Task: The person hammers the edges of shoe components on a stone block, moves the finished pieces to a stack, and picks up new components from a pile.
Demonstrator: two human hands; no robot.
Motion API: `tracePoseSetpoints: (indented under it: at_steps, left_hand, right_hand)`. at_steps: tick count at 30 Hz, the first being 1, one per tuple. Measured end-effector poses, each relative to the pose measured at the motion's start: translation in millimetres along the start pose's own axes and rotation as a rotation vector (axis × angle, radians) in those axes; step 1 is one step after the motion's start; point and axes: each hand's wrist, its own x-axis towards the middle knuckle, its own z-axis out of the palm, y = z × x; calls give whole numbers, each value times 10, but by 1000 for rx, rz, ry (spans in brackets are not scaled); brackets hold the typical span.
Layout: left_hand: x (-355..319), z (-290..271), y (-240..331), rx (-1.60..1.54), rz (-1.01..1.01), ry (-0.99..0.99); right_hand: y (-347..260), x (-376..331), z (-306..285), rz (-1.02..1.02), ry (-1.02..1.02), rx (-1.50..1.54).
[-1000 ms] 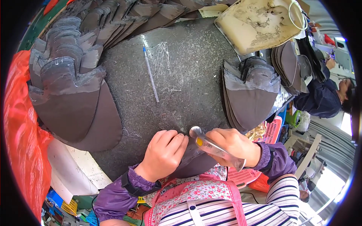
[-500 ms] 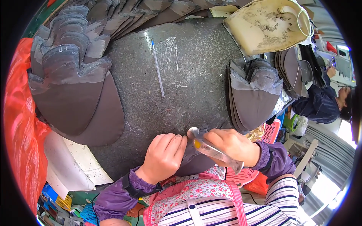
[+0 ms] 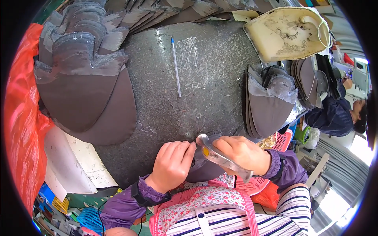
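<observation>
From the head view, your right hand (image 3: 242, 153) is clenched around a clear-handled tool (image 3: 220, 155) whose rounded tip sits on a dark fabric piece (image 3: 204, 167) at the near edge of the counter (image 3: 212, 90), while your left hand (image 3: 173, 165) presses that piece flat with its fingers touching it right beside the tip. With fingers that close, a slip of the tool could catch them, I'd judge. The piece overhangs the counter edge, so it may slide toward your lap.
</observation>
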Motion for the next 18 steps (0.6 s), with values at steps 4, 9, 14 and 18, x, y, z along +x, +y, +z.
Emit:
tracePoseSetpoints:
  at_steps: [4, 9, 14, 18]
  left_hand:
    - [-58, 35, -7, -63, -95, 70]
    - [-106, 30, 15, -42, -74, 70]
    - [-128, 44, 60, 87, -11, 34]
    - [-156, 75, 41, -7, -91, 82]
  right_hand:
    - [-3, 28, 19, 15, -30, 21]
    - [-11, 37, 15, -8, -15, 3]
    - [-22, 28, 48, -24, -18, 14]
    - [-59, 49, 59, -6, -34, -16]
